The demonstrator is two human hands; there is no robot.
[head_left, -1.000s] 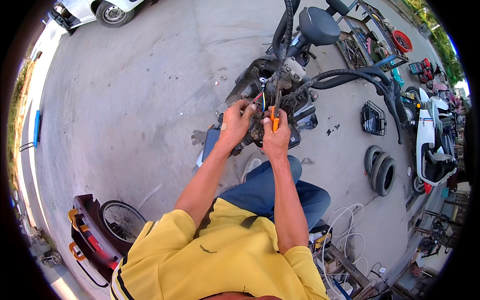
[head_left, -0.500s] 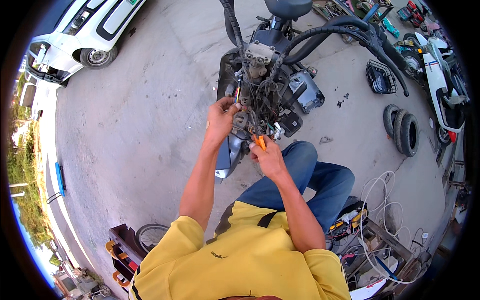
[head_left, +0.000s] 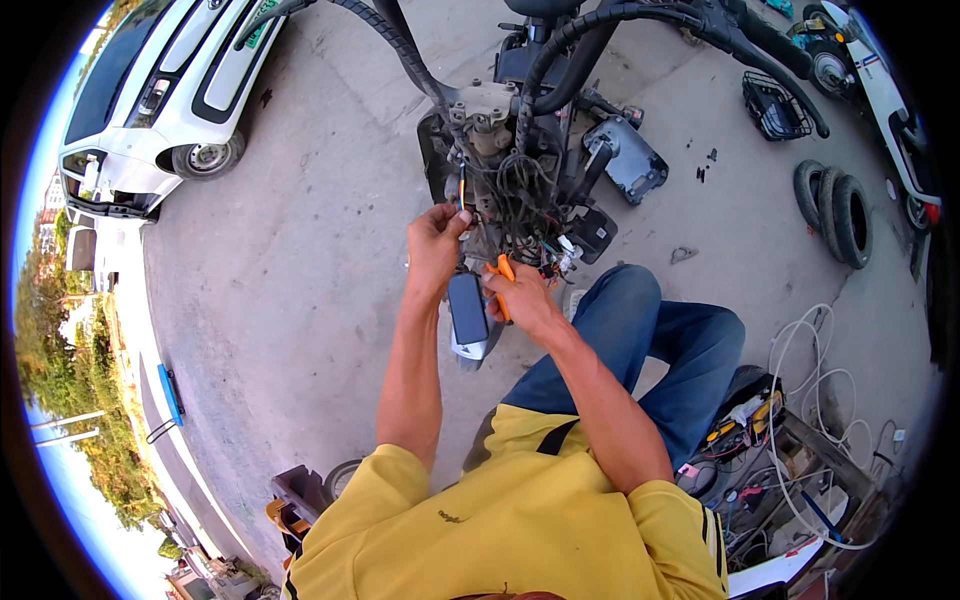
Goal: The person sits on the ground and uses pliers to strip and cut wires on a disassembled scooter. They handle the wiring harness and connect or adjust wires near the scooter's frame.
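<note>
The left hand (head_left: 436,245) pinches thin coloured wires (head_left: 462,192) at the uncovered front of a scooter (head_left: 490,105); the right hand (head_left: 524,300), near it, grasps orange-handled pliers (head_left: 506,268). Dark wiring (head_left: 518,188) tangles alongside; tyres (head_left: 850,222) sit farther right.

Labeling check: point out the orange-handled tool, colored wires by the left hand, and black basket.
Orange-handled tool (head_left: 506,268): head view, on an orange handle.
Colored wires (head_left: 462,190): head view, middle of visible stretch.
Black basket (head_left: 778,107): head view, central part.
</note>
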